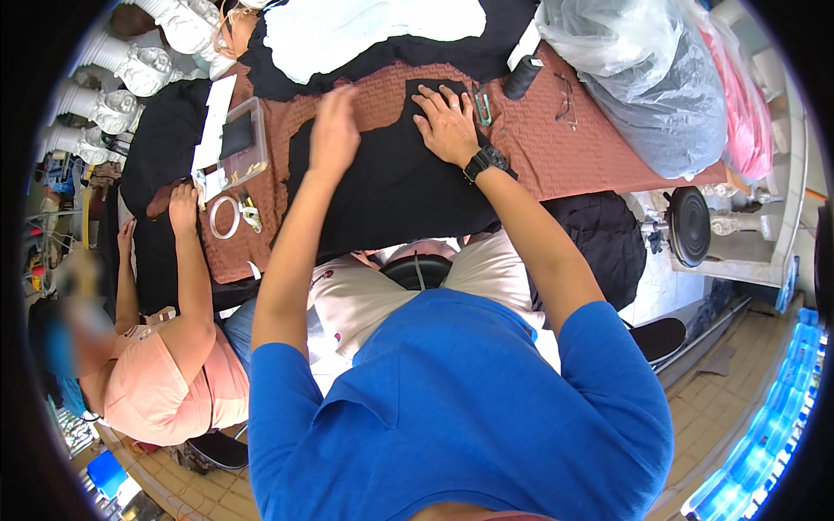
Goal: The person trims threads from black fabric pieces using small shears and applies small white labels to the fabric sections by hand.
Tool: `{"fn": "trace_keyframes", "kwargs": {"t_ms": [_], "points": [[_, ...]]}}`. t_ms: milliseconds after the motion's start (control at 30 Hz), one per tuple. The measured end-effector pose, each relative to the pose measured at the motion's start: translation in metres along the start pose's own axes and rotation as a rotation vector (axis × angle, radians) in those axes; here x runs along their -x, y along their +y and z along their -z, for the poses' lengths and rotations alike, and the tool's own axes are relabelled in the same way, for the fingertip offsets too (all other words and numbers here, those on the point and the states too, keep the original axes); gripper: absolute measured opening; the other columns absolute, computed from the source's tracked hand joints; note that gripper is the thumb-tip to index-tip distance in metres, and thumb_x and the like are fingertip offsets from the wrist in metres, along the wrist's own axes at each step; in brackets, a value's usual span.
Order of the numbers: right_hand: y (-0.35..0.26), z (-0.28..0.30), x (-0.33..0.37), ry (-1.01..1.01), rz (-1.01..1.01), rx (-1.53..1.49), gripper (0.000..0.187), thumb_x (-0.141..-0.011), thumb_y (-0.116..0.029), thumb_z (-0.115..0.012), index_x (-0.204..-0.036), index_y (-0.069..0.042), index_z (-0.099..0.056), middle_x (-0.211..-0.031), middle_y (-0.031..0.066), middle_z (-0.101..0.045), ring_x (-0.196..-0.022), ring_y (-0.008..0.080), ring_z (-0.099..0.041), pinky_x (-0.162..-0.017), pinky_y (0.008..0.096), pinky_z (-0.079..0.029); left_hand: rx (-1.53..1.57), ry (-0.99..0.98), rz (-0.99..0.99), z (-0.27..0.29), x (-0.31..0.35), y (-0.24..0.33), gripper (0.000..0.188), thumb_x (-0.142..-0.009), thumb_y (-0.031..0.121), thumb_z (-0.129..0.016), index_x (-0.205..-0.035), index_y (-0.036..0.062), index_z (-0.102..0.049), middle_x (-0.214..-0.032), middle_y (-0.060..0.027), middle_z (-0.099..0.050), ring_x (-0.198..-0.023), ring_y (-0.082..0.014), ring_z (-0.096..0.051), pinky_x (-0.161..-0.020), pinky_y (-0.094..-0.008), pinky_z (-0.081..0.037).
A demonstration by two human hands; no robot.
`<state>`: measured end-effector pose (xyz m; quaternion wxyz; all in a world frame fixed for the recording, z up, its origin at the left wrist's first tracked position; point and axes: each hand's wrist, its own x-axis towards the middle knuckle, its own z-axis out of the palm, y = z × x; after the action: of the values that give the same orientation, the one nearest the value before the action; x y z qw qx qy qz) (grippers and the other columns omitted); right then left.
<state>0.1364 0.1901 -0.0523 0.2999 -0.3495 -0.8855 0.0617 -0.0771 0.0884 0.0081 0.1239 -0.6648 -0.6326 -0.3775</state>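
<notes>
A piece of black fabric [382, 187] lies spread over the brown-covered table [556, 161], its near edge hanging toward my lap. My right hand [447, 126] rests flat on its upper right part, fingers spread, with a ring and a dark wristwatch [486, 161] on that arm. Above the fabric's upper left edge is my left hand [334, 135]; motion smears its fingers, and I see nothing clearly held in it. Just right of my right hand lie small green thread snips [482, 106]. A black thread spool [521, 78] stands beyond them.
On the left are a clear plastic box [243, 143], a white ring [224, 217] and yellow-handled snips [250, 213]. A co-worker [174, 373] handles dark cloth there. White fabric [373, 35] lies at the back. Eyeglasses [566, 102] and full plastic bags [651, 87] occupy the right.
</notes>
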Motion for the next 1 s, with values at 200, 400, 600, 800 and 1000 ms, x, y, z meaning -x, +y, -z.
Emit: {"fn": "trace_keyframes", "kwargs": {"t_ms": [200,400,600,800,1000], "points": [[0.01,-0.003,-0.01,-0.077,-0.145,-0.198,0.047,-0.098,-0.026,-0.061,-0.143,-0.015,-0.053,-0.152,0.0031,-0.052,-0.143,0.0341,-0.041,-0.12,0.0599,-0.025,0.242,-0.141,0.093,-0.067,0.017,0.058,0.029,-0.1,0.002,-0.052,-0.129,0.0019,-0.059,-0.131,-0.0172,-0.062,-0.129,-0.0368,-0.057,-0.108,-0.0431,-0.046],[0.013,0.003,-0.005,-0.071,-0.018,-0.101,0.042,-0.099,-0.03,-0.061,-0.137,-0.014,-0.057,-0.152,0.0031,-0.051,-0.144,0.0302,-0.041,-0.12,0.056,-0.026,0.284,-0.094,0.161,-0.049,0.005,0.028,0.022,-0.098,0.003,-0.056,-0.118,0.0036,-0.067,-0.129,-0.0149,-0.063,-0.126,-0.0342,-0.058,-0.107,-0.0421,-0.046],[0.005,0.004,-0.002,-0.039,0.002,-0.002,0.041,-0.1,-0.032,-0.058,-0.137,-0.015,-0.057,-0.153,0.002,-0.049,-0.144,0.0289,-0.04,-0.12,0.0553,-0.026,-0.441,-0.239,0.839,0.02,0.008,-0.053,0.032,-0.094,0.01,-0.065,-0.12,-0.001,-0.05,-0.127,-0.0244,-0.05,-0.106,-0.046,-0.066,-0.091,-0.054,-0.055],[0.007,0.001,-0.002,0.004,0.021,-0.001,0.04,-0.1,-0.033,-0.059,-0.136,-0.015,-0.059,-0.153,0.0043,-0.05,-0.144,0.0313,-0.041,-0.119,0.0565,-0.028,-0.446,-0.171,0.655,0.012,0.023,-0.096,0.023,-0.101,0.017,-0.059,-0.113,-0.0009,-0.051,-0.117,-0.0234,-0.056,-0.101,-0.0445,-0.067,-0.087,-0.0541,-0.056],[0.004,0.0,-0.002,0.002,0.011,0.033,0.04,-0.1,-0.034,-0.059,-0.136,-0.019,-0.061,-0.153,0.0061,-0.049,-0.145,0.0334,-0.04,-0.119,0.0606,-0.026,-0.588,-0.146,0.523,0.008,0.021,-0.1,0.019,-0.097,0.008,-0.061,-0.113,0.0004,-0.053,-0.114,-0.0209,-0.056,-0.107,-0.0414,-0.062,-0.09,-0.0508,-0.053]]}}
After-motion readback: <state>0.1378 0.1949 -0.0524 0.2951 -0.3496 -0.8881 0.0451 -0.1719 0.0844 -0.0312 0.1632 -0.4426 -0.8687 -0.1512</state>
